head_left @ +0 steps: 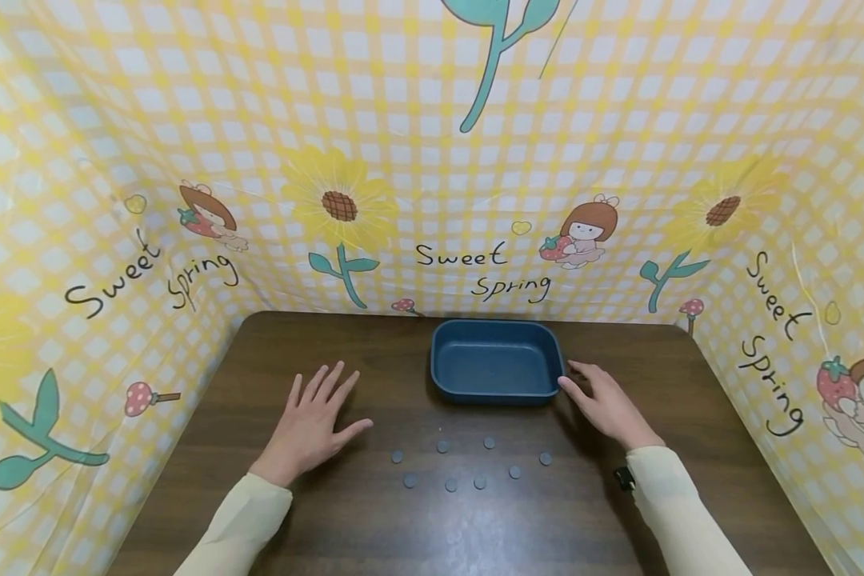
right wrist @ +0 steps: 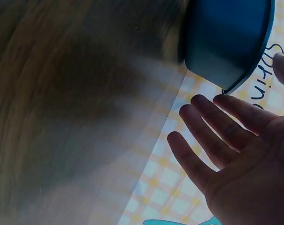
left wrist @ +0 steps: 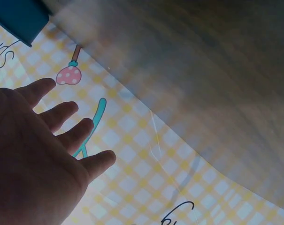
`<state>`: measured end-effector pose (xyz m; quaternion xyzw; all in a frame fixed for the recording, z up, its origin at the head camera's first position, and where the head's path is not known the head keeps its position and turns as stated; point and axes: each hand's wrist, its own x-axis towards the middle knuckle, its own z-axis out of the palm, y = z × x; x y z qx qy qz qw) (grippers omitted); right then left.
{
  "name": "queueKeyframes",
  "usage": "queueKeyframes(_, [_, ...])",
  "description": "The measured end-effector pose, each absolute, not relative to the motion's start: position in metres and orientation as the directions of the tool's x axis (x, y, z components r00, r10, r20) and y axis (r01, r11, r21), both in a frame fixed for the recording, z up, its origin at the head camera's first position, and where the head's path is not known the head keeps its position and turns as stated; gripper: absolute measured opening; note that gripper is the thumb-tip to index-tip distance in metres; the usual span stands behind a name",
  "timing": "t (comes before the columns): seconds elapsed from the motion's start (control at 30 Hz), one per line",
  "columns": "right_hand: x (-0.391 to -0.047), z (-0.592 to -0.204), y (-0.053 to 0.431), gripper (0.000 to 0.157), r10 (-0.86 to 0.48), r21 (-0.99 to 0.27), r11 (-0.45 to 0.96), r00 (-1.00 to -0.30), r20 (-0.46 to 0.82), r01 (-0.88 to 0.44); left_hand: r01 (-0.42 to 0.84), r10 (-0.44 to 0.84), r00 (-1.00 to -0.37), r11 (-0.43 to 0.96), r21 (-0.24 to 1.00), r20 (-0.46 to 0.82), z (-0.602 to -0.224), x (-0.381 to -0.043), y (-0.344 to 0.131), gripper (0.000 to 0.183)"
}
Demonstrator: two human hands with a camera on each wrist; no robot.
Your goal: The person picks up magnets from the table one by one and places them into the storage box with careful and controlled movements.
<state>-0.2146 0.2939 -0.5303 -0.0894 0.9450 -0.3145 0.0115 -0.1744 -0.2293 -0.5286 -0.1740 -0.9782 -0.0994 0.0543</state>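
Observation:
A dark blue rectangular dish (head_left: 497,396) with rounded corners stands toward the back of the table, nothing inside it. Right at its right-hand end is my right hand (head_left: 608,406), thumb by the rim and fingers extended; the right wrist view shows these fingers (right wrist: 212,136) apart from one another, just beside the dish wall (right wrist: 217,70). To the left, my left hand (head_left: 306,428) is spread over the tabletop with nothing in it. Several small grey discs (head_left: 451,485) lie flat in a loose ring in front of the dish, between both hands.
The dark brown wooden table (head_left: 374,536) meets a yellow checked cloth (head_left: 432,160) with printed flowers and lettering at the back and both sides. A small black object (head_left: 624,478) sits at the right sleeve's cuff.

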Motion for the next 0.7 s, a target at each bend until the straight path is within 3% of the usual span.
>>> queueKeyframes(0.47, [-0.22,-0.531,0.288,0.067,-0.124,-0.655,0.748,-0.992,0.016,-0.104,0.374,0.351,-0.925,0.911,0.176,0.148,-0.529,-0.173,-0.222,0.087])
queueKeyframes(0.7, [-0.219,-0.53,0.282,0.054,-0.105,-0.69,0.718,-0.994,0.022,-0.091,0.395,0.369,-0.914,0.903,0.168,0.166,-0.53,-0.172,-0.221,0.087])
